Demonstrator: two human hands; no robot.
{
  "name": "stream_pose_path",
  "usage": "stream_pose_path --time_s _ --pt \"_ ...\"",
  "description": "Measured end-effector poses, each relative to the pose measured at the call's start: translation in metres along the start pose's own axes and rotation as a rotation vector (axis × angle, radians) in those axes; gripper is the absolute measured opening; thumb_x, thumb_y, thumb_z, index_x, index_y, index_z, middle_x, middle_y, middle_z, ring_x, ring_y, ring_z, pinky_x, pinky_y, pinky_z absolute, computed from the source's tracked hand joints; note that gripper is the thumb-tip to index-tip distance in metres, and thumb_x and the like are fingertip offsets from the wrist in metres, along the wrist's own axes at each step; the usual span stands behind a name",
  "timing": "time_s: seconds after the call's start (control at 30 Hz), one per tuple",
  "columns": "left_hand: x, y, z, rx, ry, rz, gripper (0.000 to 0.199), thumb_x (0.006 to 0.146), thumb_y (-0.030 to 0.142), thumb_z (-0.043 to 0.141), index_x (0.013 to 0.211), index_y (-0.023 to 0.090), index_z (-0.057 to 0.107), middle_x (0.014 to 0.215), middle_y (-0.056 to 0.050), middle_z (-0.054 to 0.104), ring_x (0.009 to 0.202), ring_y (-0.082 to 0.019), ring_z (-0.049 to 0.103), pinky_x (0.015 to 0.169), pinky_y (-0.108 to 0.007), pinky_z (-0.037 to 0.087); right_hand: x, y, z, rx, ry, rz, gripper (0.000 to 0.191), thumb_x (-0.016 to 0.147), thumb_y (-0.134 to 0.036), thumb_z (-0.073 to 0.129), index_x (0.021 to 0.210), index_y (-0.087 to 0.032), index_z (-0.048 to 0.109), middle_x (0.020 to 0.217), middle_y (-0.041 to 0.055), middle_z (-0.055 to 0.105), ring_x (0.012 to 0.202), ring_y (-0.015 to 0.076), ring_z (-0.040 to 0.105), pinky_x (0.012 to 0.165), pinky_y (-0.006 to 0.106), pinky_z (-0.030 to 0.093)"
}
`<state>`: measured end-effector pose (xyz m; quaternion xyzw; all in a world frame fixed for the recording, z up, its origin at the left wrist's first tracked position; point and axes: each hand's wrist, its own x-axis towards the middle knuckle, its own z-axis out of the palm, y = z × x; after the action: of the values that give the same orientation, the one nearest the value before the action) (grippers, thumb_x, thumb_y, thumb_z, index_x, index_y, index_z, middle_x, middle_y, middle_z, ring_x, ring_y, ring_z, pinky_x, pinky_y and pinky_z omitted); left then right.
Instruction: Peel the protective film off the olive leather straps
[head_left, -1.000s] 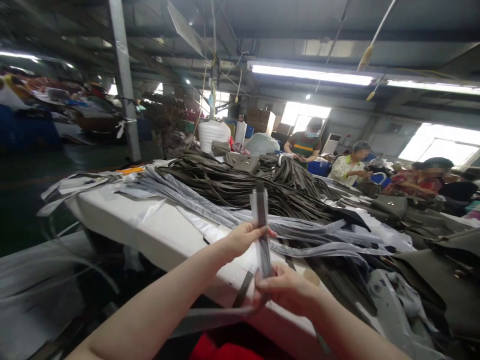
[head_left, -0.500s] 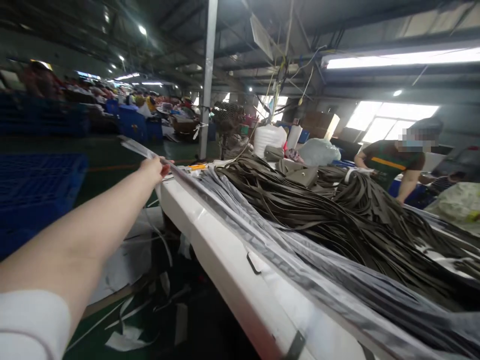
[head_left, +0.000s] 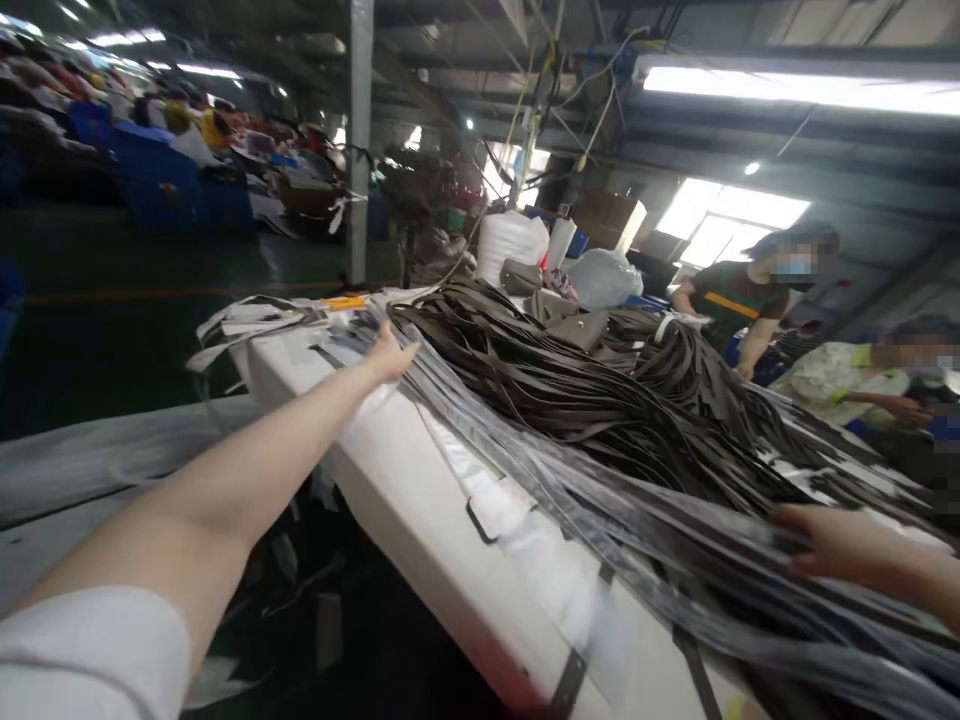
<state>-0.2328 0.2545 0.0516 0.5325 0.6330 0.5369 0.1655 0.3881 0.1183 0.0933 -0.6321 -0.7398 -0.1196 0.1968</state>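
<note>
A long bundle of strips in clear grey plastic (head_left: 525, 450) runs along the near side of the white table (head_left: 420, 490). My left hand (head_left: 388, 358) is over the far end of this bundle, its thumb and a finger apart, with nothing evident between them. At the right, my right hand (head_left: 832, 545) lies over the plastic-wrapped strips; its fingers are blurred, and whether they grip anything is not clear. Beside the bundle spreads a large heap of dark olive straps (head_left: 600, 400).
An orange-handled tool (head_left: 343, 302) lies at the table's far left end near loose white strips (head_left: 240, 318). A white foam roll (head_left: 511, 245) stands behind the straps. Two co-workers are at the right, one in a dark shirt (head_left: 739, 290). A metal post (head_left: 360, 150) rises beyond the table.
My left hand has moved right and inward from beyond the table corner, letting go of the plastic-wrapped strip, which now lies with the bundle. My right hand has come into view. The view has turned right.
</note>
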Motion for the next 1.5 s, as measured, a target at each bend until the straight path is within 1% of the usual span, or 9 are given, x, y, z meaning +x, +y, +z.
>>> stream_pose_path --time_s 0.07,0.2,0.33,0.5,0.7,0.93,1.03,1.17,1.5 --pt "-0.068 -0.014 0.047 0.070 -0.162 0.055 0.080 0.079 0.023 0.073 0.144 0.000 0.032 0.154 -0.028 0.030 0.146 -0.035 0.024 0.122 -0.045 0.017 -0.008 0.007 0.013 -0.173 -0.283 -0.012 0.018 0.075 -0.027 0.071 0.073 -0.010 0.077 0.075 0.0218 0.071 0.066 0.0237 0.070 0.066 0.038 0.048" --pt "-0.195 -0.028 0.104 0.374 -0.376 0.439 0.074 0.089 0.041 0.056 0.149 0.009 0.027 0.160 -0.021 0.021 0.149 -0.033 0.016 0.122 -0.052 0.012 -0.054 -0.031 0.035 -0.213 -0.409 -0.077 0.030 0.083 -0.031 0.068 0.107 -0.015 0.073 0.110 0.0154 0.071 0.100 0.0296 0.067 0.090 0.040 0.049" --pt "-0.245 -0.027 0.132 0.403 -0.367 0.462 0.071 0.093 0.047 0.040 0.150 0.006 0.027 0.160 -0.023 0.019 0.149 -0.034 0.015 0.121 -0.053 0.012 -0.117 -0.087 0.031 -0.128 -0.401 -0.171 0.024 0.092 -0.029 0.058 0.109 -0.018 0.070 0.114 0.0093 0.069 0.105 0.0248 0.064 0.095 0.036 0.047" --pt "-0.247 -0.027 0.148 0.426 -0.293 0.394 0.074 0.093 0.050 0.033 0.148 0.001 0.031 0.157 -0.026 0.022 0.148 -0.037 0.016 0.120 -0.055 0.012 -0.210 -0.087 0.029 -0.110 -0.285 0.012 0.022 0.095 -0.031 0.055 0.103 -0.017 0.071 0.109 0.0093 0.070 0.103 0.0229 0.063 0.096 0.035 0.049" --pt "-0.248 -0.028 0.144 0.503 -0.325 0.448 0.075 0.091 0.052 0.032 0.144 -0.001 0.036 0.156 -0.027 0.025 0.147 -0.037 0.018 0.121 -0.053 0.012 -0.277 -0.053 0.067 -0.280 -0.249 0.094 0.049 0.093 -0.036 0.057 0.132 -0.007 0.057 0.140 0.0218 0.051 0.134 0.0363 0.042 0.107 0.050 0.041" --pt "-0.250 -0.026 0.144 0.575 -0.346 0.435 0.070 0.092 0.047 0.036 0.143 0.000 0.037 0.157 -0.026 0.025 0.148 -0.035 0.018 0.121 -0.053 0.014 -0.239 -0.076 0.069 -0.154 -0.137 0.066 0.029 0.094 -0.031 0.053 0.107 -0.012 0.070 0.118 0.0181 0.066 0.111 0.0314 0.060 0.100 0.047 0.048" --pt "-0.251 -0.026 0.142 0.595 -0.354 0.444 0.068 0.093 0.046 0.038 0.143 0.001 0.037 0.156 -0.026 0.027 0.149 -0.035 0.018 0.121 -0.053 0.015 -0.219 -0.115 0.081 0.047 -0.132 -0.030 0.029 0.093 -0.024 0.051 0.117 -0.014 0.065 0.120 0.0140 0.066 0.108 0.0263 0.062 0.097 0.042 0.051" --pt "-0.251 -0.027 0.141 0.614 -0.364 0.452 0.066 0.094 0.046 0.039 0.142 0.001 0.039 0.156 -0.025 0.028 0.149 -0.034 0.019 0.121 -0.052 0.016 -0.208 -0.155 0.111 0.131 -0.219 -0.203 0.054 0.081 -0.003 0.050 0.133 -0.016 0.056 0.144 0.0151 0.050 0.124 0.0275 0.053 0.102 0.042 0.048" --pt "-0.252 -0.025 0.137 0.589 -0.355 0.460 0.058 0.095 0.043 0.040 0.137 0.004 0.045 0.154 -0.023 0.034 0.147 -0.033 0.024 0.121 -0.052 0.020 -0.207 -0.161 0.116 0.244 -0.159 -0.213 0.025 0.086 -0.006 0.051 0.099 -0.021 0.068 0.106 0.0082 0.071 0.094 0.0240 0.065 0.086 0.038 0.052"
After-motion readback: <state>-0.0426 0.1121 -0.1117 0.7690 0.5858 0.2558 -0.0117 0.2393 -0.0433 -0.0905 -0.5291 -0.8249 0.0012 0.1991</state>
